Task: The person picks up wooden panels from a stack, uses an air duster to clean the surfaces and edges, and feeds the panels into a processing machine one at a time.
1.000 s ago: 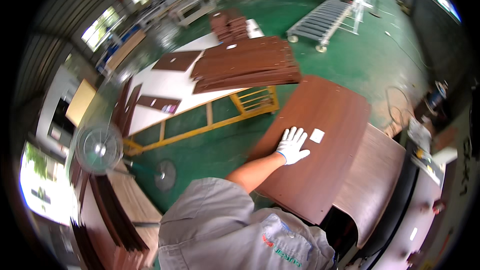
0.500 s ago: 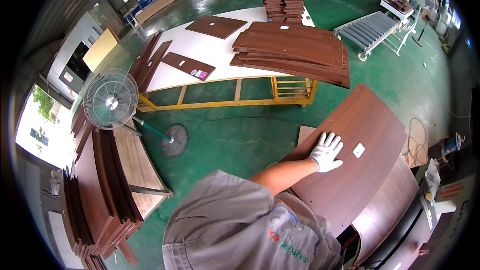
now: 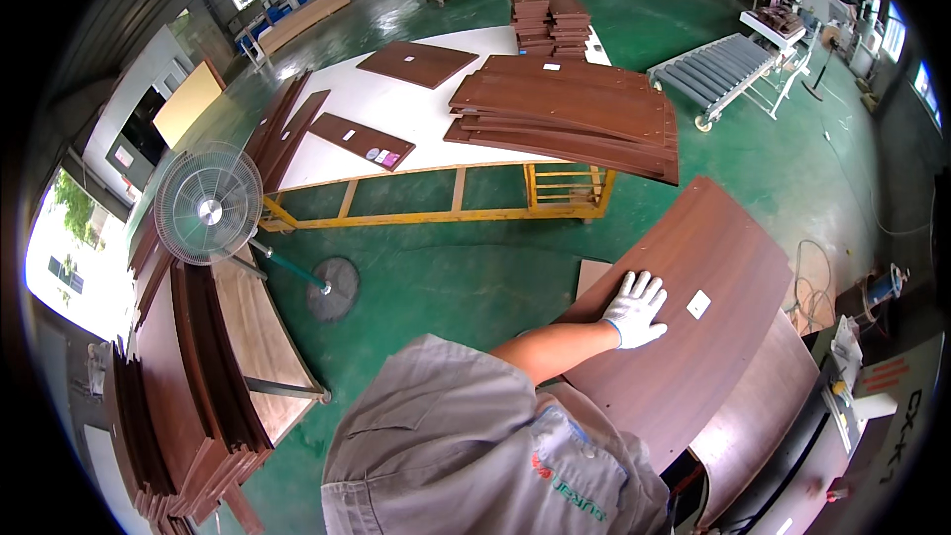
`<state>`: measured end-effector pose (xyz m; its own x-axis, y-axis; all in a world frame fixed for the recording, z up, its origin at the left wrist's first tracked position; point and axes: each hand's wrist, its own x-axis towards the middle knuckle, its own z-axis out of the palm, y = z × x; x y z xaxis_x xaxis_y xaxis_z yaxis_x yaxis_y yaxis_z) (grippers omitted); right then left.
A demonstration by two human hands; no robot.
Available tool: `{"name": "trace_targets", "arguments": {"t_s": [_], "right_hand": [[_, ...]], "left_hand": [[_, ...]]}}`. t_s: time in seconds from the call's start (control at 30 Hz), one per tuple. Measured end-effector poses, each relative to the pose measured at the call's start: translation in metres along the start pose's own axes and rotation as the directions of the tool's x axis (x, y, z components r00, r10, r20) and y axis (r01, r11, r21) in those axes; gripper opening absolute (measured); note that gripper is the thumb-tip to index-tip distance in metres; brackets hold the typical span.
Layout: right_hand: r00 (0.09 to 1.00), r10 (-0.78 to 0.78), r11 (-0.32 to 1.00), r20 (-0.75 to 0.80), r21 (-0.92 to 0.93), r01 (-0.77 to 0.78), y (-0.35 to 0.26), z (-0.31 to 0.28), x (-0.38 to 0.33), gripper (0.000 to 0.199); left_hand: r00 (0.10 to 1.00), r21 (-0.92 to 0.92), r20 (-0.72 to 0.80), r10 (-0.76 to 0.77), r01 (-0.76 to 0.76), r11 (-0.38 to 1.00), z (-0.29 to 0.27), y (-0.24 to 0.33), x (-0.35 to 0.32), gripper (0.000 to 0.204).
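My left hand (image 3: 635, 311), in a white knit glove, lies flat with its fingers spread on a large brown wood-grain panel (image 3: 703, 248). The panel slants from the upper right down toward my body, and a small white label (image 3: 698, 304) sits to the right of my fingers. Small dark holes show near its edges. Beneath it, a second glossy brown panel (image 3: 763, 386) sticks out at the lower right. My grey work shirt (image 3: 436, 436) fills the lower middle. I see no part of my right hand.
Ahead stands a white-topped table (image 3: 342, 160) on a yellow frame, bearing stacked brown panels (image 3: 565, 104). At left are a standing fan (image 3: 209, 206) and a rack of upright panels (image 3: 198, 367). A roller conveyor (image 3: 713, 69) is at far right; a loose cable (image 3: 814, 282) lies nearer.
The whole view has shifted slightly, with the surroundings now a little further left and lower. My left hand stays flat at about the same spot on the panel.
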<state>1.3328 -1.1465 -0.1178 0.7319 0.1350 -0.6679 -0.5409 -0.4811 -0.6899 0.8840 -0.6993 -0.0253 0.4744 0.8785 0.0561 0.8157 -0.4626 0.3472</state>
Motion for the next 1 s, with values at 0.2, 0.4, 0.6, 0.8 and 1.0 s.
{"name": "trace_targets", "arguments": {"t_s": [0.2, 0.4, 0.6, 0.8, 1.0], "right_hand": [[1.0, -0.01, 0.986, 0.013, 0.168, 0.008, 0.029, -0.034, 0.052, 0.049], [0.999, 0.001, 0.98, 0.053, 0.199, -0.012, 0.053, -0.043, 0.134, 0.046], [0.999, -0.039, 0.947, 0.034, 0.322, 0.026, 0.05, -0.055, 0.133, 0.042], [0.975, -0.096, 0.949, -0.201, 0.277, 0.15, 0.008, -0.012, 0.078, 0.042], [0.923, -0.159, 0.848, -0.351, 0.43, 0.309, -0.095, 0.002, -0.025, 0.044]], "left_hand": [[1.0, 0.034, -0.012, 0.009, -0.008, 0.999, -0.002, 0.0, -0.002, 0.074], [0.999, 0.056, -0.031, 0.017, -0.015, 0.998, -0.001, -0.005, -0.003, 0.074], [0.99, 0.035, -0.102, 0.098, -0.095, 0.995, 0.012, -0.008, 0.002, 0.069], [0.986, 0.001, -0.089, 0.139, -0.139, 0.99, 0.014, -0.014, -0.003, 0.067], [0.981, -0.018, -0.127, 0.147, -0.151, 0.988, 0.009, -0.024, -0.004, 0.064]]}}
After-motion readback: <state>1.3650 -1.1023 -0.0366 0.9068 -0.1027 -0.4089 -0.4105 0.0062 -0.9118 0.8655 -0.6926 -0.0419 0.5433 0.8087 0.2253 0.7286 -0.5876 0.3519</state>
